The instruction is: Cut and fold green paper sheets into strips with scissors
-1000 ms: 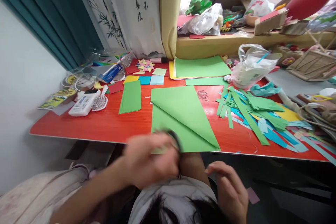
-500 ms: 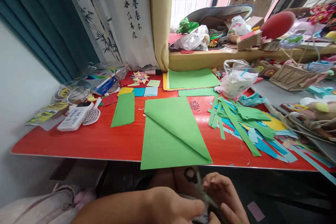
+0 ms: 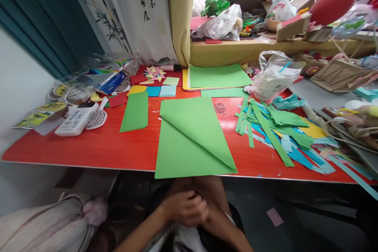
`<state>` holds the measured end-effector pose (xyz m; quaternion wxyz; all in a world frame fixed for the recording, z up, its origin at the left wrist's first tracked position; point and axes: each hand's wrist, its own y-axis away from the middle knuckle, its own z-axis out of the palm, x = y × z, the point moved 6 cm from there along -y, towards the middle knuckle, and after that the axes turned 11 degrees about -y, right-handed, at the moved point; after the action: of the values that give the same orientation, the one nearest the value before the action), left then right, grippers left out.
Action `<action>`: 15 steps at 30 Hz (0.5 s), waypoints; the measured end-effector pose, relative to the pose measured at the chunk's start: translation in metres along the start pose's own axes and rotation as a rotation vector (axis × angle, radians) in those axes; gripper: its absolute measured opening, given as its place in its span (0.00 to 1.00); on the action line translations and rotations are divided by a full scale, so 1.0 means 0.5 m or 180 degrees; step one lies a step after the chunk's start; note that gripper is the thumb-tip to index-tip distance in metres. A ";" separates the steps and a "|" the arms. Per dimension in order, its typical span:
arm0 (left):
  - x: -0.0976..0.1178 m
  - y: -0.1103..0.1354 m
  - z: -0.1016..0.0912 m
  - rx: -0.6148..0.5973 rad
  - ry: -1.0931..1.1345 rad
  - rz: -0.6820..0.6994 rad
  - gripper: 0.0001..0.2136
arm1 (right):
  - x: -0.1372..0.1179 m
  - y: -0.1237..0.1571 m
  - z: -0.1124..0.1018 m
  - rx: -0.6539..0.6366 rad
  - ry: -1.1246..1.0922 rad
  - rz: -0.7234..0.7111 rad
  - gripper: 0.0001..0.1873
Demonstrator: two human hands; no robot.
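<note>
Both hands are together over my lap, below the table's front edge. My left hand (image 3: 183, 208) is closed, its fingers curled against the other hand; what they hold, if anything, is hidden. My right hand (image 3: 208, 217) lies partly behind it, with its fingers mostly covered and blurred. No scissors show in the current view. Nearest to the hands lies a large green paper sheet (image 3: 189, 138) on the red table (image 3: 97, 147). It has a diagonal folded edge running down to its lower right corner, and its bottom edge slightly overhangs the table.
A narrow green paper stack (image 3: 135, 112) lies left of the sheet. To the right are green and blue paper strips (image 3: 271, 130). Behind sit more green sheets (image 3: 220, 75) and a plastic bag with a cup (image 3: 273, 76). A hairbrush (image 3: 97, 118) lies at left.
The hands have drawn back and down into my lap, close together. The scissors seen in them earlier are out of sight. The view has tilted down; the green sheet stays in place.
</note>
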<state>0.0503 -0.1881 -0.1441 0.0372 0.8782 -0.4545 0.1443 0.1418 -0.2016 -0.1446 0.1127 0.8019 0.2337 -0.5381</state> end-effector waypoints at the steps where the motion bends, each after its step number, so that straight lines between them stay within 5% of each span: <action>1: -0.017 0.017 0.023 0.0015 -0.0230 0.0054 0.10 | 0.023 -0.009 0.012 -0.0148 0.0096 0.0114 0.21; 3: -0.065 0.047 0.052 0.0053 -0.0662 -0.0334 0.16 | 0.068 -0.018 0.039 -0.0618 0.0281 0.0387 0.25; 6: -0.096 0.076 0.071 -0.0154 -0.0236 -0.0491 0.19 | 0.104 -0.017 0.055 -0.1042 0.0225 0.0543 0.22; 10: -0.082 0.088 0.076 -0.0445 0.0203 -0.0345 0.21 | 0.119 -0.015 0.053 -0.1253 0.0163 0.0632 0.20; 15: -0.067 0.076 0.121 -0.0431 -0.0058 -0.0250 0.18 | 0.108 -0.016 0.043 -0.1338 0.0031 0.0742 0.19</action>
<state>0.0144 -0.1958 -0.2139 0.0981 0.8921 -0.4287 0.1038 0.1375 -0.1904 -0.2018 0.3374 0.7850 0.2469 -0.4572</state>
